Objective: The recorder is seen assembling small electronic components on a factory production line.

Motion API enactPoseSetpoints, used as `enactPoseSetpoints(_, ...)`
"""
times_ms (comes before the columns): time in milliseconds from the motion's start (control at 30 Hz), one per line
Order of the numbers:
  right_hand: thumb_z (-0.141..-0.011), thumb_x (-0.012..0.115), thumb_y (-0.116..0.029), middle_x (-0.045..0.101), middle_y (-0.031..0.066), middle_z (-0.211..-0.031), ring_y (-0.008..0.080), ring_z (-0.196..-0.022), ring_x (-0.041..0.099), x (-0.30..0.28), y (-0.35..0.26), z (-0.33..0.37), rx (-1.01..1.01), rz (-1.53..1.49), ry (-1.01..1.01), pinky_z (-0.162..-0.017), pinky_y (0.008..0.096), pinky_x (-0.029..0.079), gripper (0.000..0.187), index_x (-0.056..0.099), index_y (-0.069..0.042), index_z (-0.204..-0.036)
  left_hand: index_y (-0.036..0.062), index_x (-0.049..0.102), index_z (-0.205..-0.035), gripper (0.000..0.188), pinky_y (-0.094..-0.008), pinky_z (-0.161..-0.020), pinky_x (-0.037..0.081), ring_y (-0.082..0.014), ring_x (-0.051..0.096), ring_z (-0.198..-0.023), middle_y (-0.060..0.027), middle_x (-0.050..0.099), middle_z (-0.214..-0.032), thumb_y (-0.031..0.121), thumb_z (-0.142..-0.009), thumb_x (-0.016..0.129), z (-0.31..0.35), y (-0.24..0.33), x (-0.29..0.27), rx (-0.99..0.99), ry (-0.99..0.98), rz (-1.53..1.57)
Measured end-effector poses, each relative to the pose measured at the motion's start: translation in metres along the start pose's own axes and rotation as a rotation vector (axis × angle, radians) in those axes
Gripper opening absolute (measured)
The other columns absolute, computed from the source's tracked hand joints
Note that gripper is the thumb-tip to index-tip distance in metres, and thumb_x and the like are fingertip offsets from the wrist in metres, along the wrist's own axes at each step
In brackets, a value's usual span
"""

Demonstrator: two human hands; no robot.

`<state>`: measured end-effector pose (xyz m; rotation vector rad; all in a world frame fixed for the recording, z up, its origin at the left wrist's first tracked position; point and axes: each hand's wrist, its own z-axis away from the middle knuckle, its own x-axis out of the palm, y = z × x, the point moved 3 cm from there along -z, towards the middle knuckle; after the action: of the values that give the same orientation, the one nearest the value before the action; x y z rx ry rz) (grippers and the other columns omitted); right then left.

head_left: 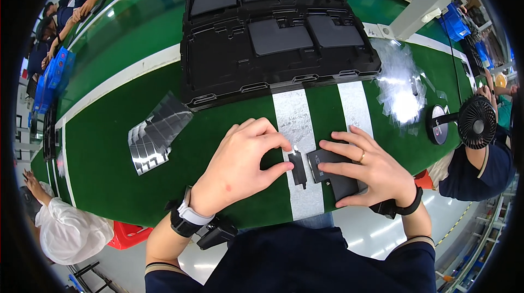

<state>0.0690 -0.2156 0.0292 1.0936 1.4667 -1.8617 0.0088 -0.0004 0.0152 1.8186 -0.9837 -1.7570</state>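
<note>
Poised left hand [243,161], thumb and forefinger apart, at left edge of black strip [298,172], laid lengthwise top-to-bottom, low right of frame centre; spread right hand [370,170], farther off, over flat black block [326,157].

Green table [103,129] on my feed: stacked black trays [213,63] at twelve o'clock; heaped clear film [403,83] at two; black fan [476,122] at three; flat black part [334,159] at four; clear sheets [158,134] at nine; two white strips [295,113].
</note>
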Motion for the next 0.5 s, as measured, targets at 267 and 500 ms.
enactPoseSetpoints(267,-0.061,0.076,-0.037,0.045,0.0115,-0.134,0.0327,-0.117,0.046,0.014,-0.004,-0.004,-0.071,-0.077,0.156,-0.102,0.052,0.032,0.062,0.061,-0.015,-0.117,0.0095,0.067,-0.083,0.025,-0.0317,-0.066,0.043,-0.0203,0.053,-0.071,-0.0024,0.055,-0.076,0.014,-0.062,0.08,0.0,-0.001,0.002,-0.012,0.0,-0.009)
enactPoseSetpoints(500,-0.061,0.076,-0.037,0.046,0.0117,-0.134,0.0326,-0.118,0.045,0.013,-0.005,-0.005,-0.044,-0.063,0.137,-0.103,0.0514,0.03,0.061,0.062,-0.015,-0.116,0.0106,0.067,-0.083,0.025,-0.0313,-0.066,0.043,-0.0197,0.053,-0.071,-0.0016,0.055,-0.076,0.015,-0.062,0.081,-0.001,0.0,0.001,-0.016,-0.002,-0.008)
